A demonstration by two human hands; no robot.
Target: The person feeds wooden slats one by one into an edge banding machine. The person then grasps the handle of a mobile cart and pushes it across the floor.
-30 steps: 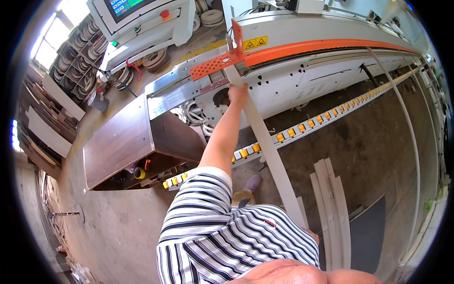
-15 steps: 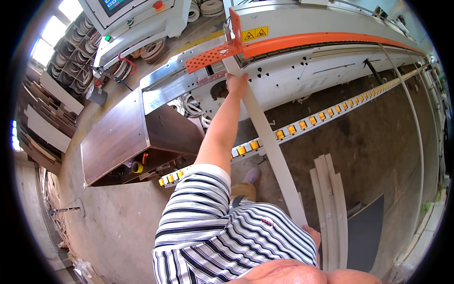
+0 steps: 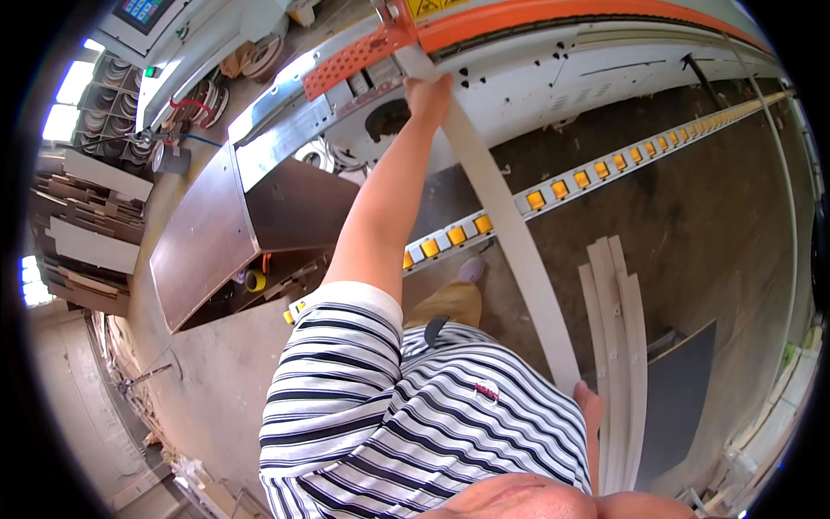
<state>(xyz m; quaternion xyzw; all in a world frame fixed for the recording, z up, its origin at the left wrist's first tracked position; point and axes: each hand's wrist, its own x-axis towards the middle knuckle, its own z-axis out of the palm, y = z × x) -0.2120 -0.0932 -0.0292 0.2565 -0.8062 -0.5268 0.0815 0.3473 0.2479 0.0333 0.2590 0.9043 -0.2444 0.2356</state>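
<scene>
At twelve o'clock, a long pale flat wooden strip runs from the orange-trimmed white edge-banding machine down to five o'clock. Left hand presses closed on its upper end; right hand grips its lower end, fingers hidden. A yellow triangular warning label sits just above. Loose pale strips lie at four o'clock, beside a yellow-studded roller rail.

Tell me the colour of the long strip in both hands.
Pale grey-white strip, seen best in the head view.
</scene>
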